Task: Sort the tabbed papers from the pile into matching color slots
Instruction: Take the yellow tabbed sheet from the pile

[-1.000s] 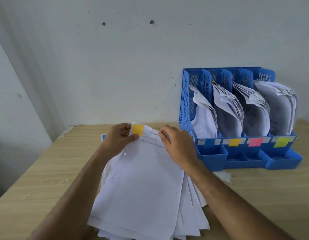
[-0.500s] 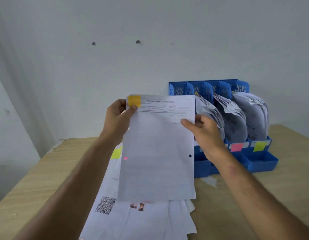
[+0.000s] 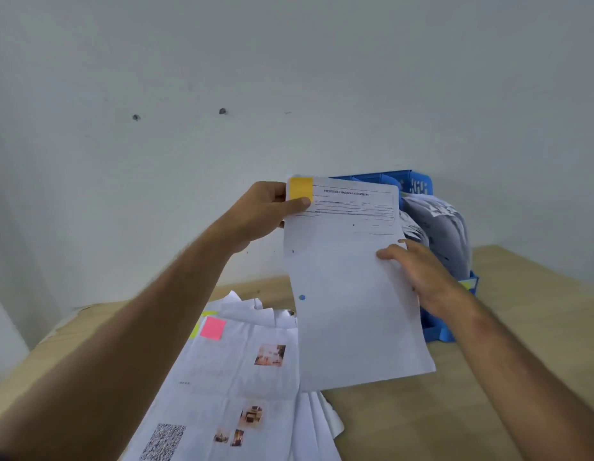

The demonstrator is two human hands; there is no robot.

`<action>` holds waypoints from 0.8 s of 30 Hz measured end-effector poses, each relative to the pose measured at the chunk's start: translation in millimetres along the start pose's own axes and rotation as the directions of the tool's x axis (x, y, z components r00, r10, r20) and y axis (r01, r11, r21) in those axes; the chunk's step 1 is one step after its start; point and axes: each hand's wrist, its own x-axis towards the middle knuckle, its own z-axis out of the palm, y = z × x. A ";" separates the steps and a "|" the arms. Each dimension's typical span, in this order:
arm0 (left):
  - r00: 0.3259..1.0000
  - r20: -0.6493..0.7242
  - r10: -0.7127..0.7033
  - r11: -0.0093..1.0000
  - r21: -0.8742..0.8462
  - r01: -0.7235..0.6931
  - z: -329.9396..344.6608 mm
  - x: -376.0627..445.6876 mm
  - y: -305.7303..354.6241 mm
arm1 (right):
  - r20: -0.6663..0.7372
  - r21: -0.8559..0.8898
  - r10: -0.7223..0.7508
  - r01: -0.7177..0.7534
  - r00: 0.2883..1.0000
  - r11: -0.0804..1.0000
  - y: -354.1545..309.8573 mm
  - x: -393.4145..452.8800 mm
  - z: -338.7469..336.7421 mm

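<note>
A person holds a sheet [image 3: 352, 287] upright above a wooden table [image 3: 405, 424], in front of a blue rack [image 3: 418, 184] that stands against a pale wall [image 3: 289, 61]. The left hand [image 3: 259, 214] pinches the sheet's top left corner, thumb pressed just below an orange tab [image 3: 301, 188] stuck there, the other fingers curled behind the paper. The right hand [image 3: 418, 271] rests against the sheet's right edge with fingers nearly straight, thumb on the printed face and the rest behind; it supports the page rather than clamping it. The sheet carries a printed heading and ruled lines near its top, and it hides most of the rack's front. Right of the sheet, curled bundles of filed papers [image 3: 445, 234] bulge out of the rack's slots, and a sliver of a yellow label [image 3: 466, 285] shows on the rack's front past the right wrist. Left of and below the sheet, the pile [image 3: 242, 387] lies fanned on the table; its top page bears a pink tab [image 3: 213, 328], small photos and a QR code, and a yellow tab [image 3: 195, 331] peeks out from a page beneath it. Two dark marks dot the wall up and left of the rack.
</note>
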 end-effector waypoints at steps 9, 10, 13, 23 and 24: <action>0.997 0.063 0.046 0.915 0.398 -0.067 34.1 60.1 8.7 | -0.203 -0.011 -0.108 0.108 0.973 0.994 2.2 16.0 -31.9; 0.997 0.074 0.036 0.892 0.446 -0.065 37.2 67.5 10.3 | -0.232 -0.038 -0.151 0.146 0.961 0.988 2.1 16.6 -37.3; 0.998 0.057 0.006 0.812 0.582 -0.037 48.9 88.1 7.9 | -0.307 -0.251 -0.362 0.292 0.880 0.923 -0.9 18.5 -52.9; 0.988 0.071 -0.135 0.626 0.780 0.029 98.6 100.9 0.2 | -0.220 -0.780 -0.723 0.327 0.654 0.533 -31.0 11.5 -83.7; 0.985 0.109 -0.130 0.658 0.753 0.004 102.1 100.5 -0.8 | -0.225 -0.787 -0.736 0.326 0.639 0.524 -33.7 10.0 -83.8</action>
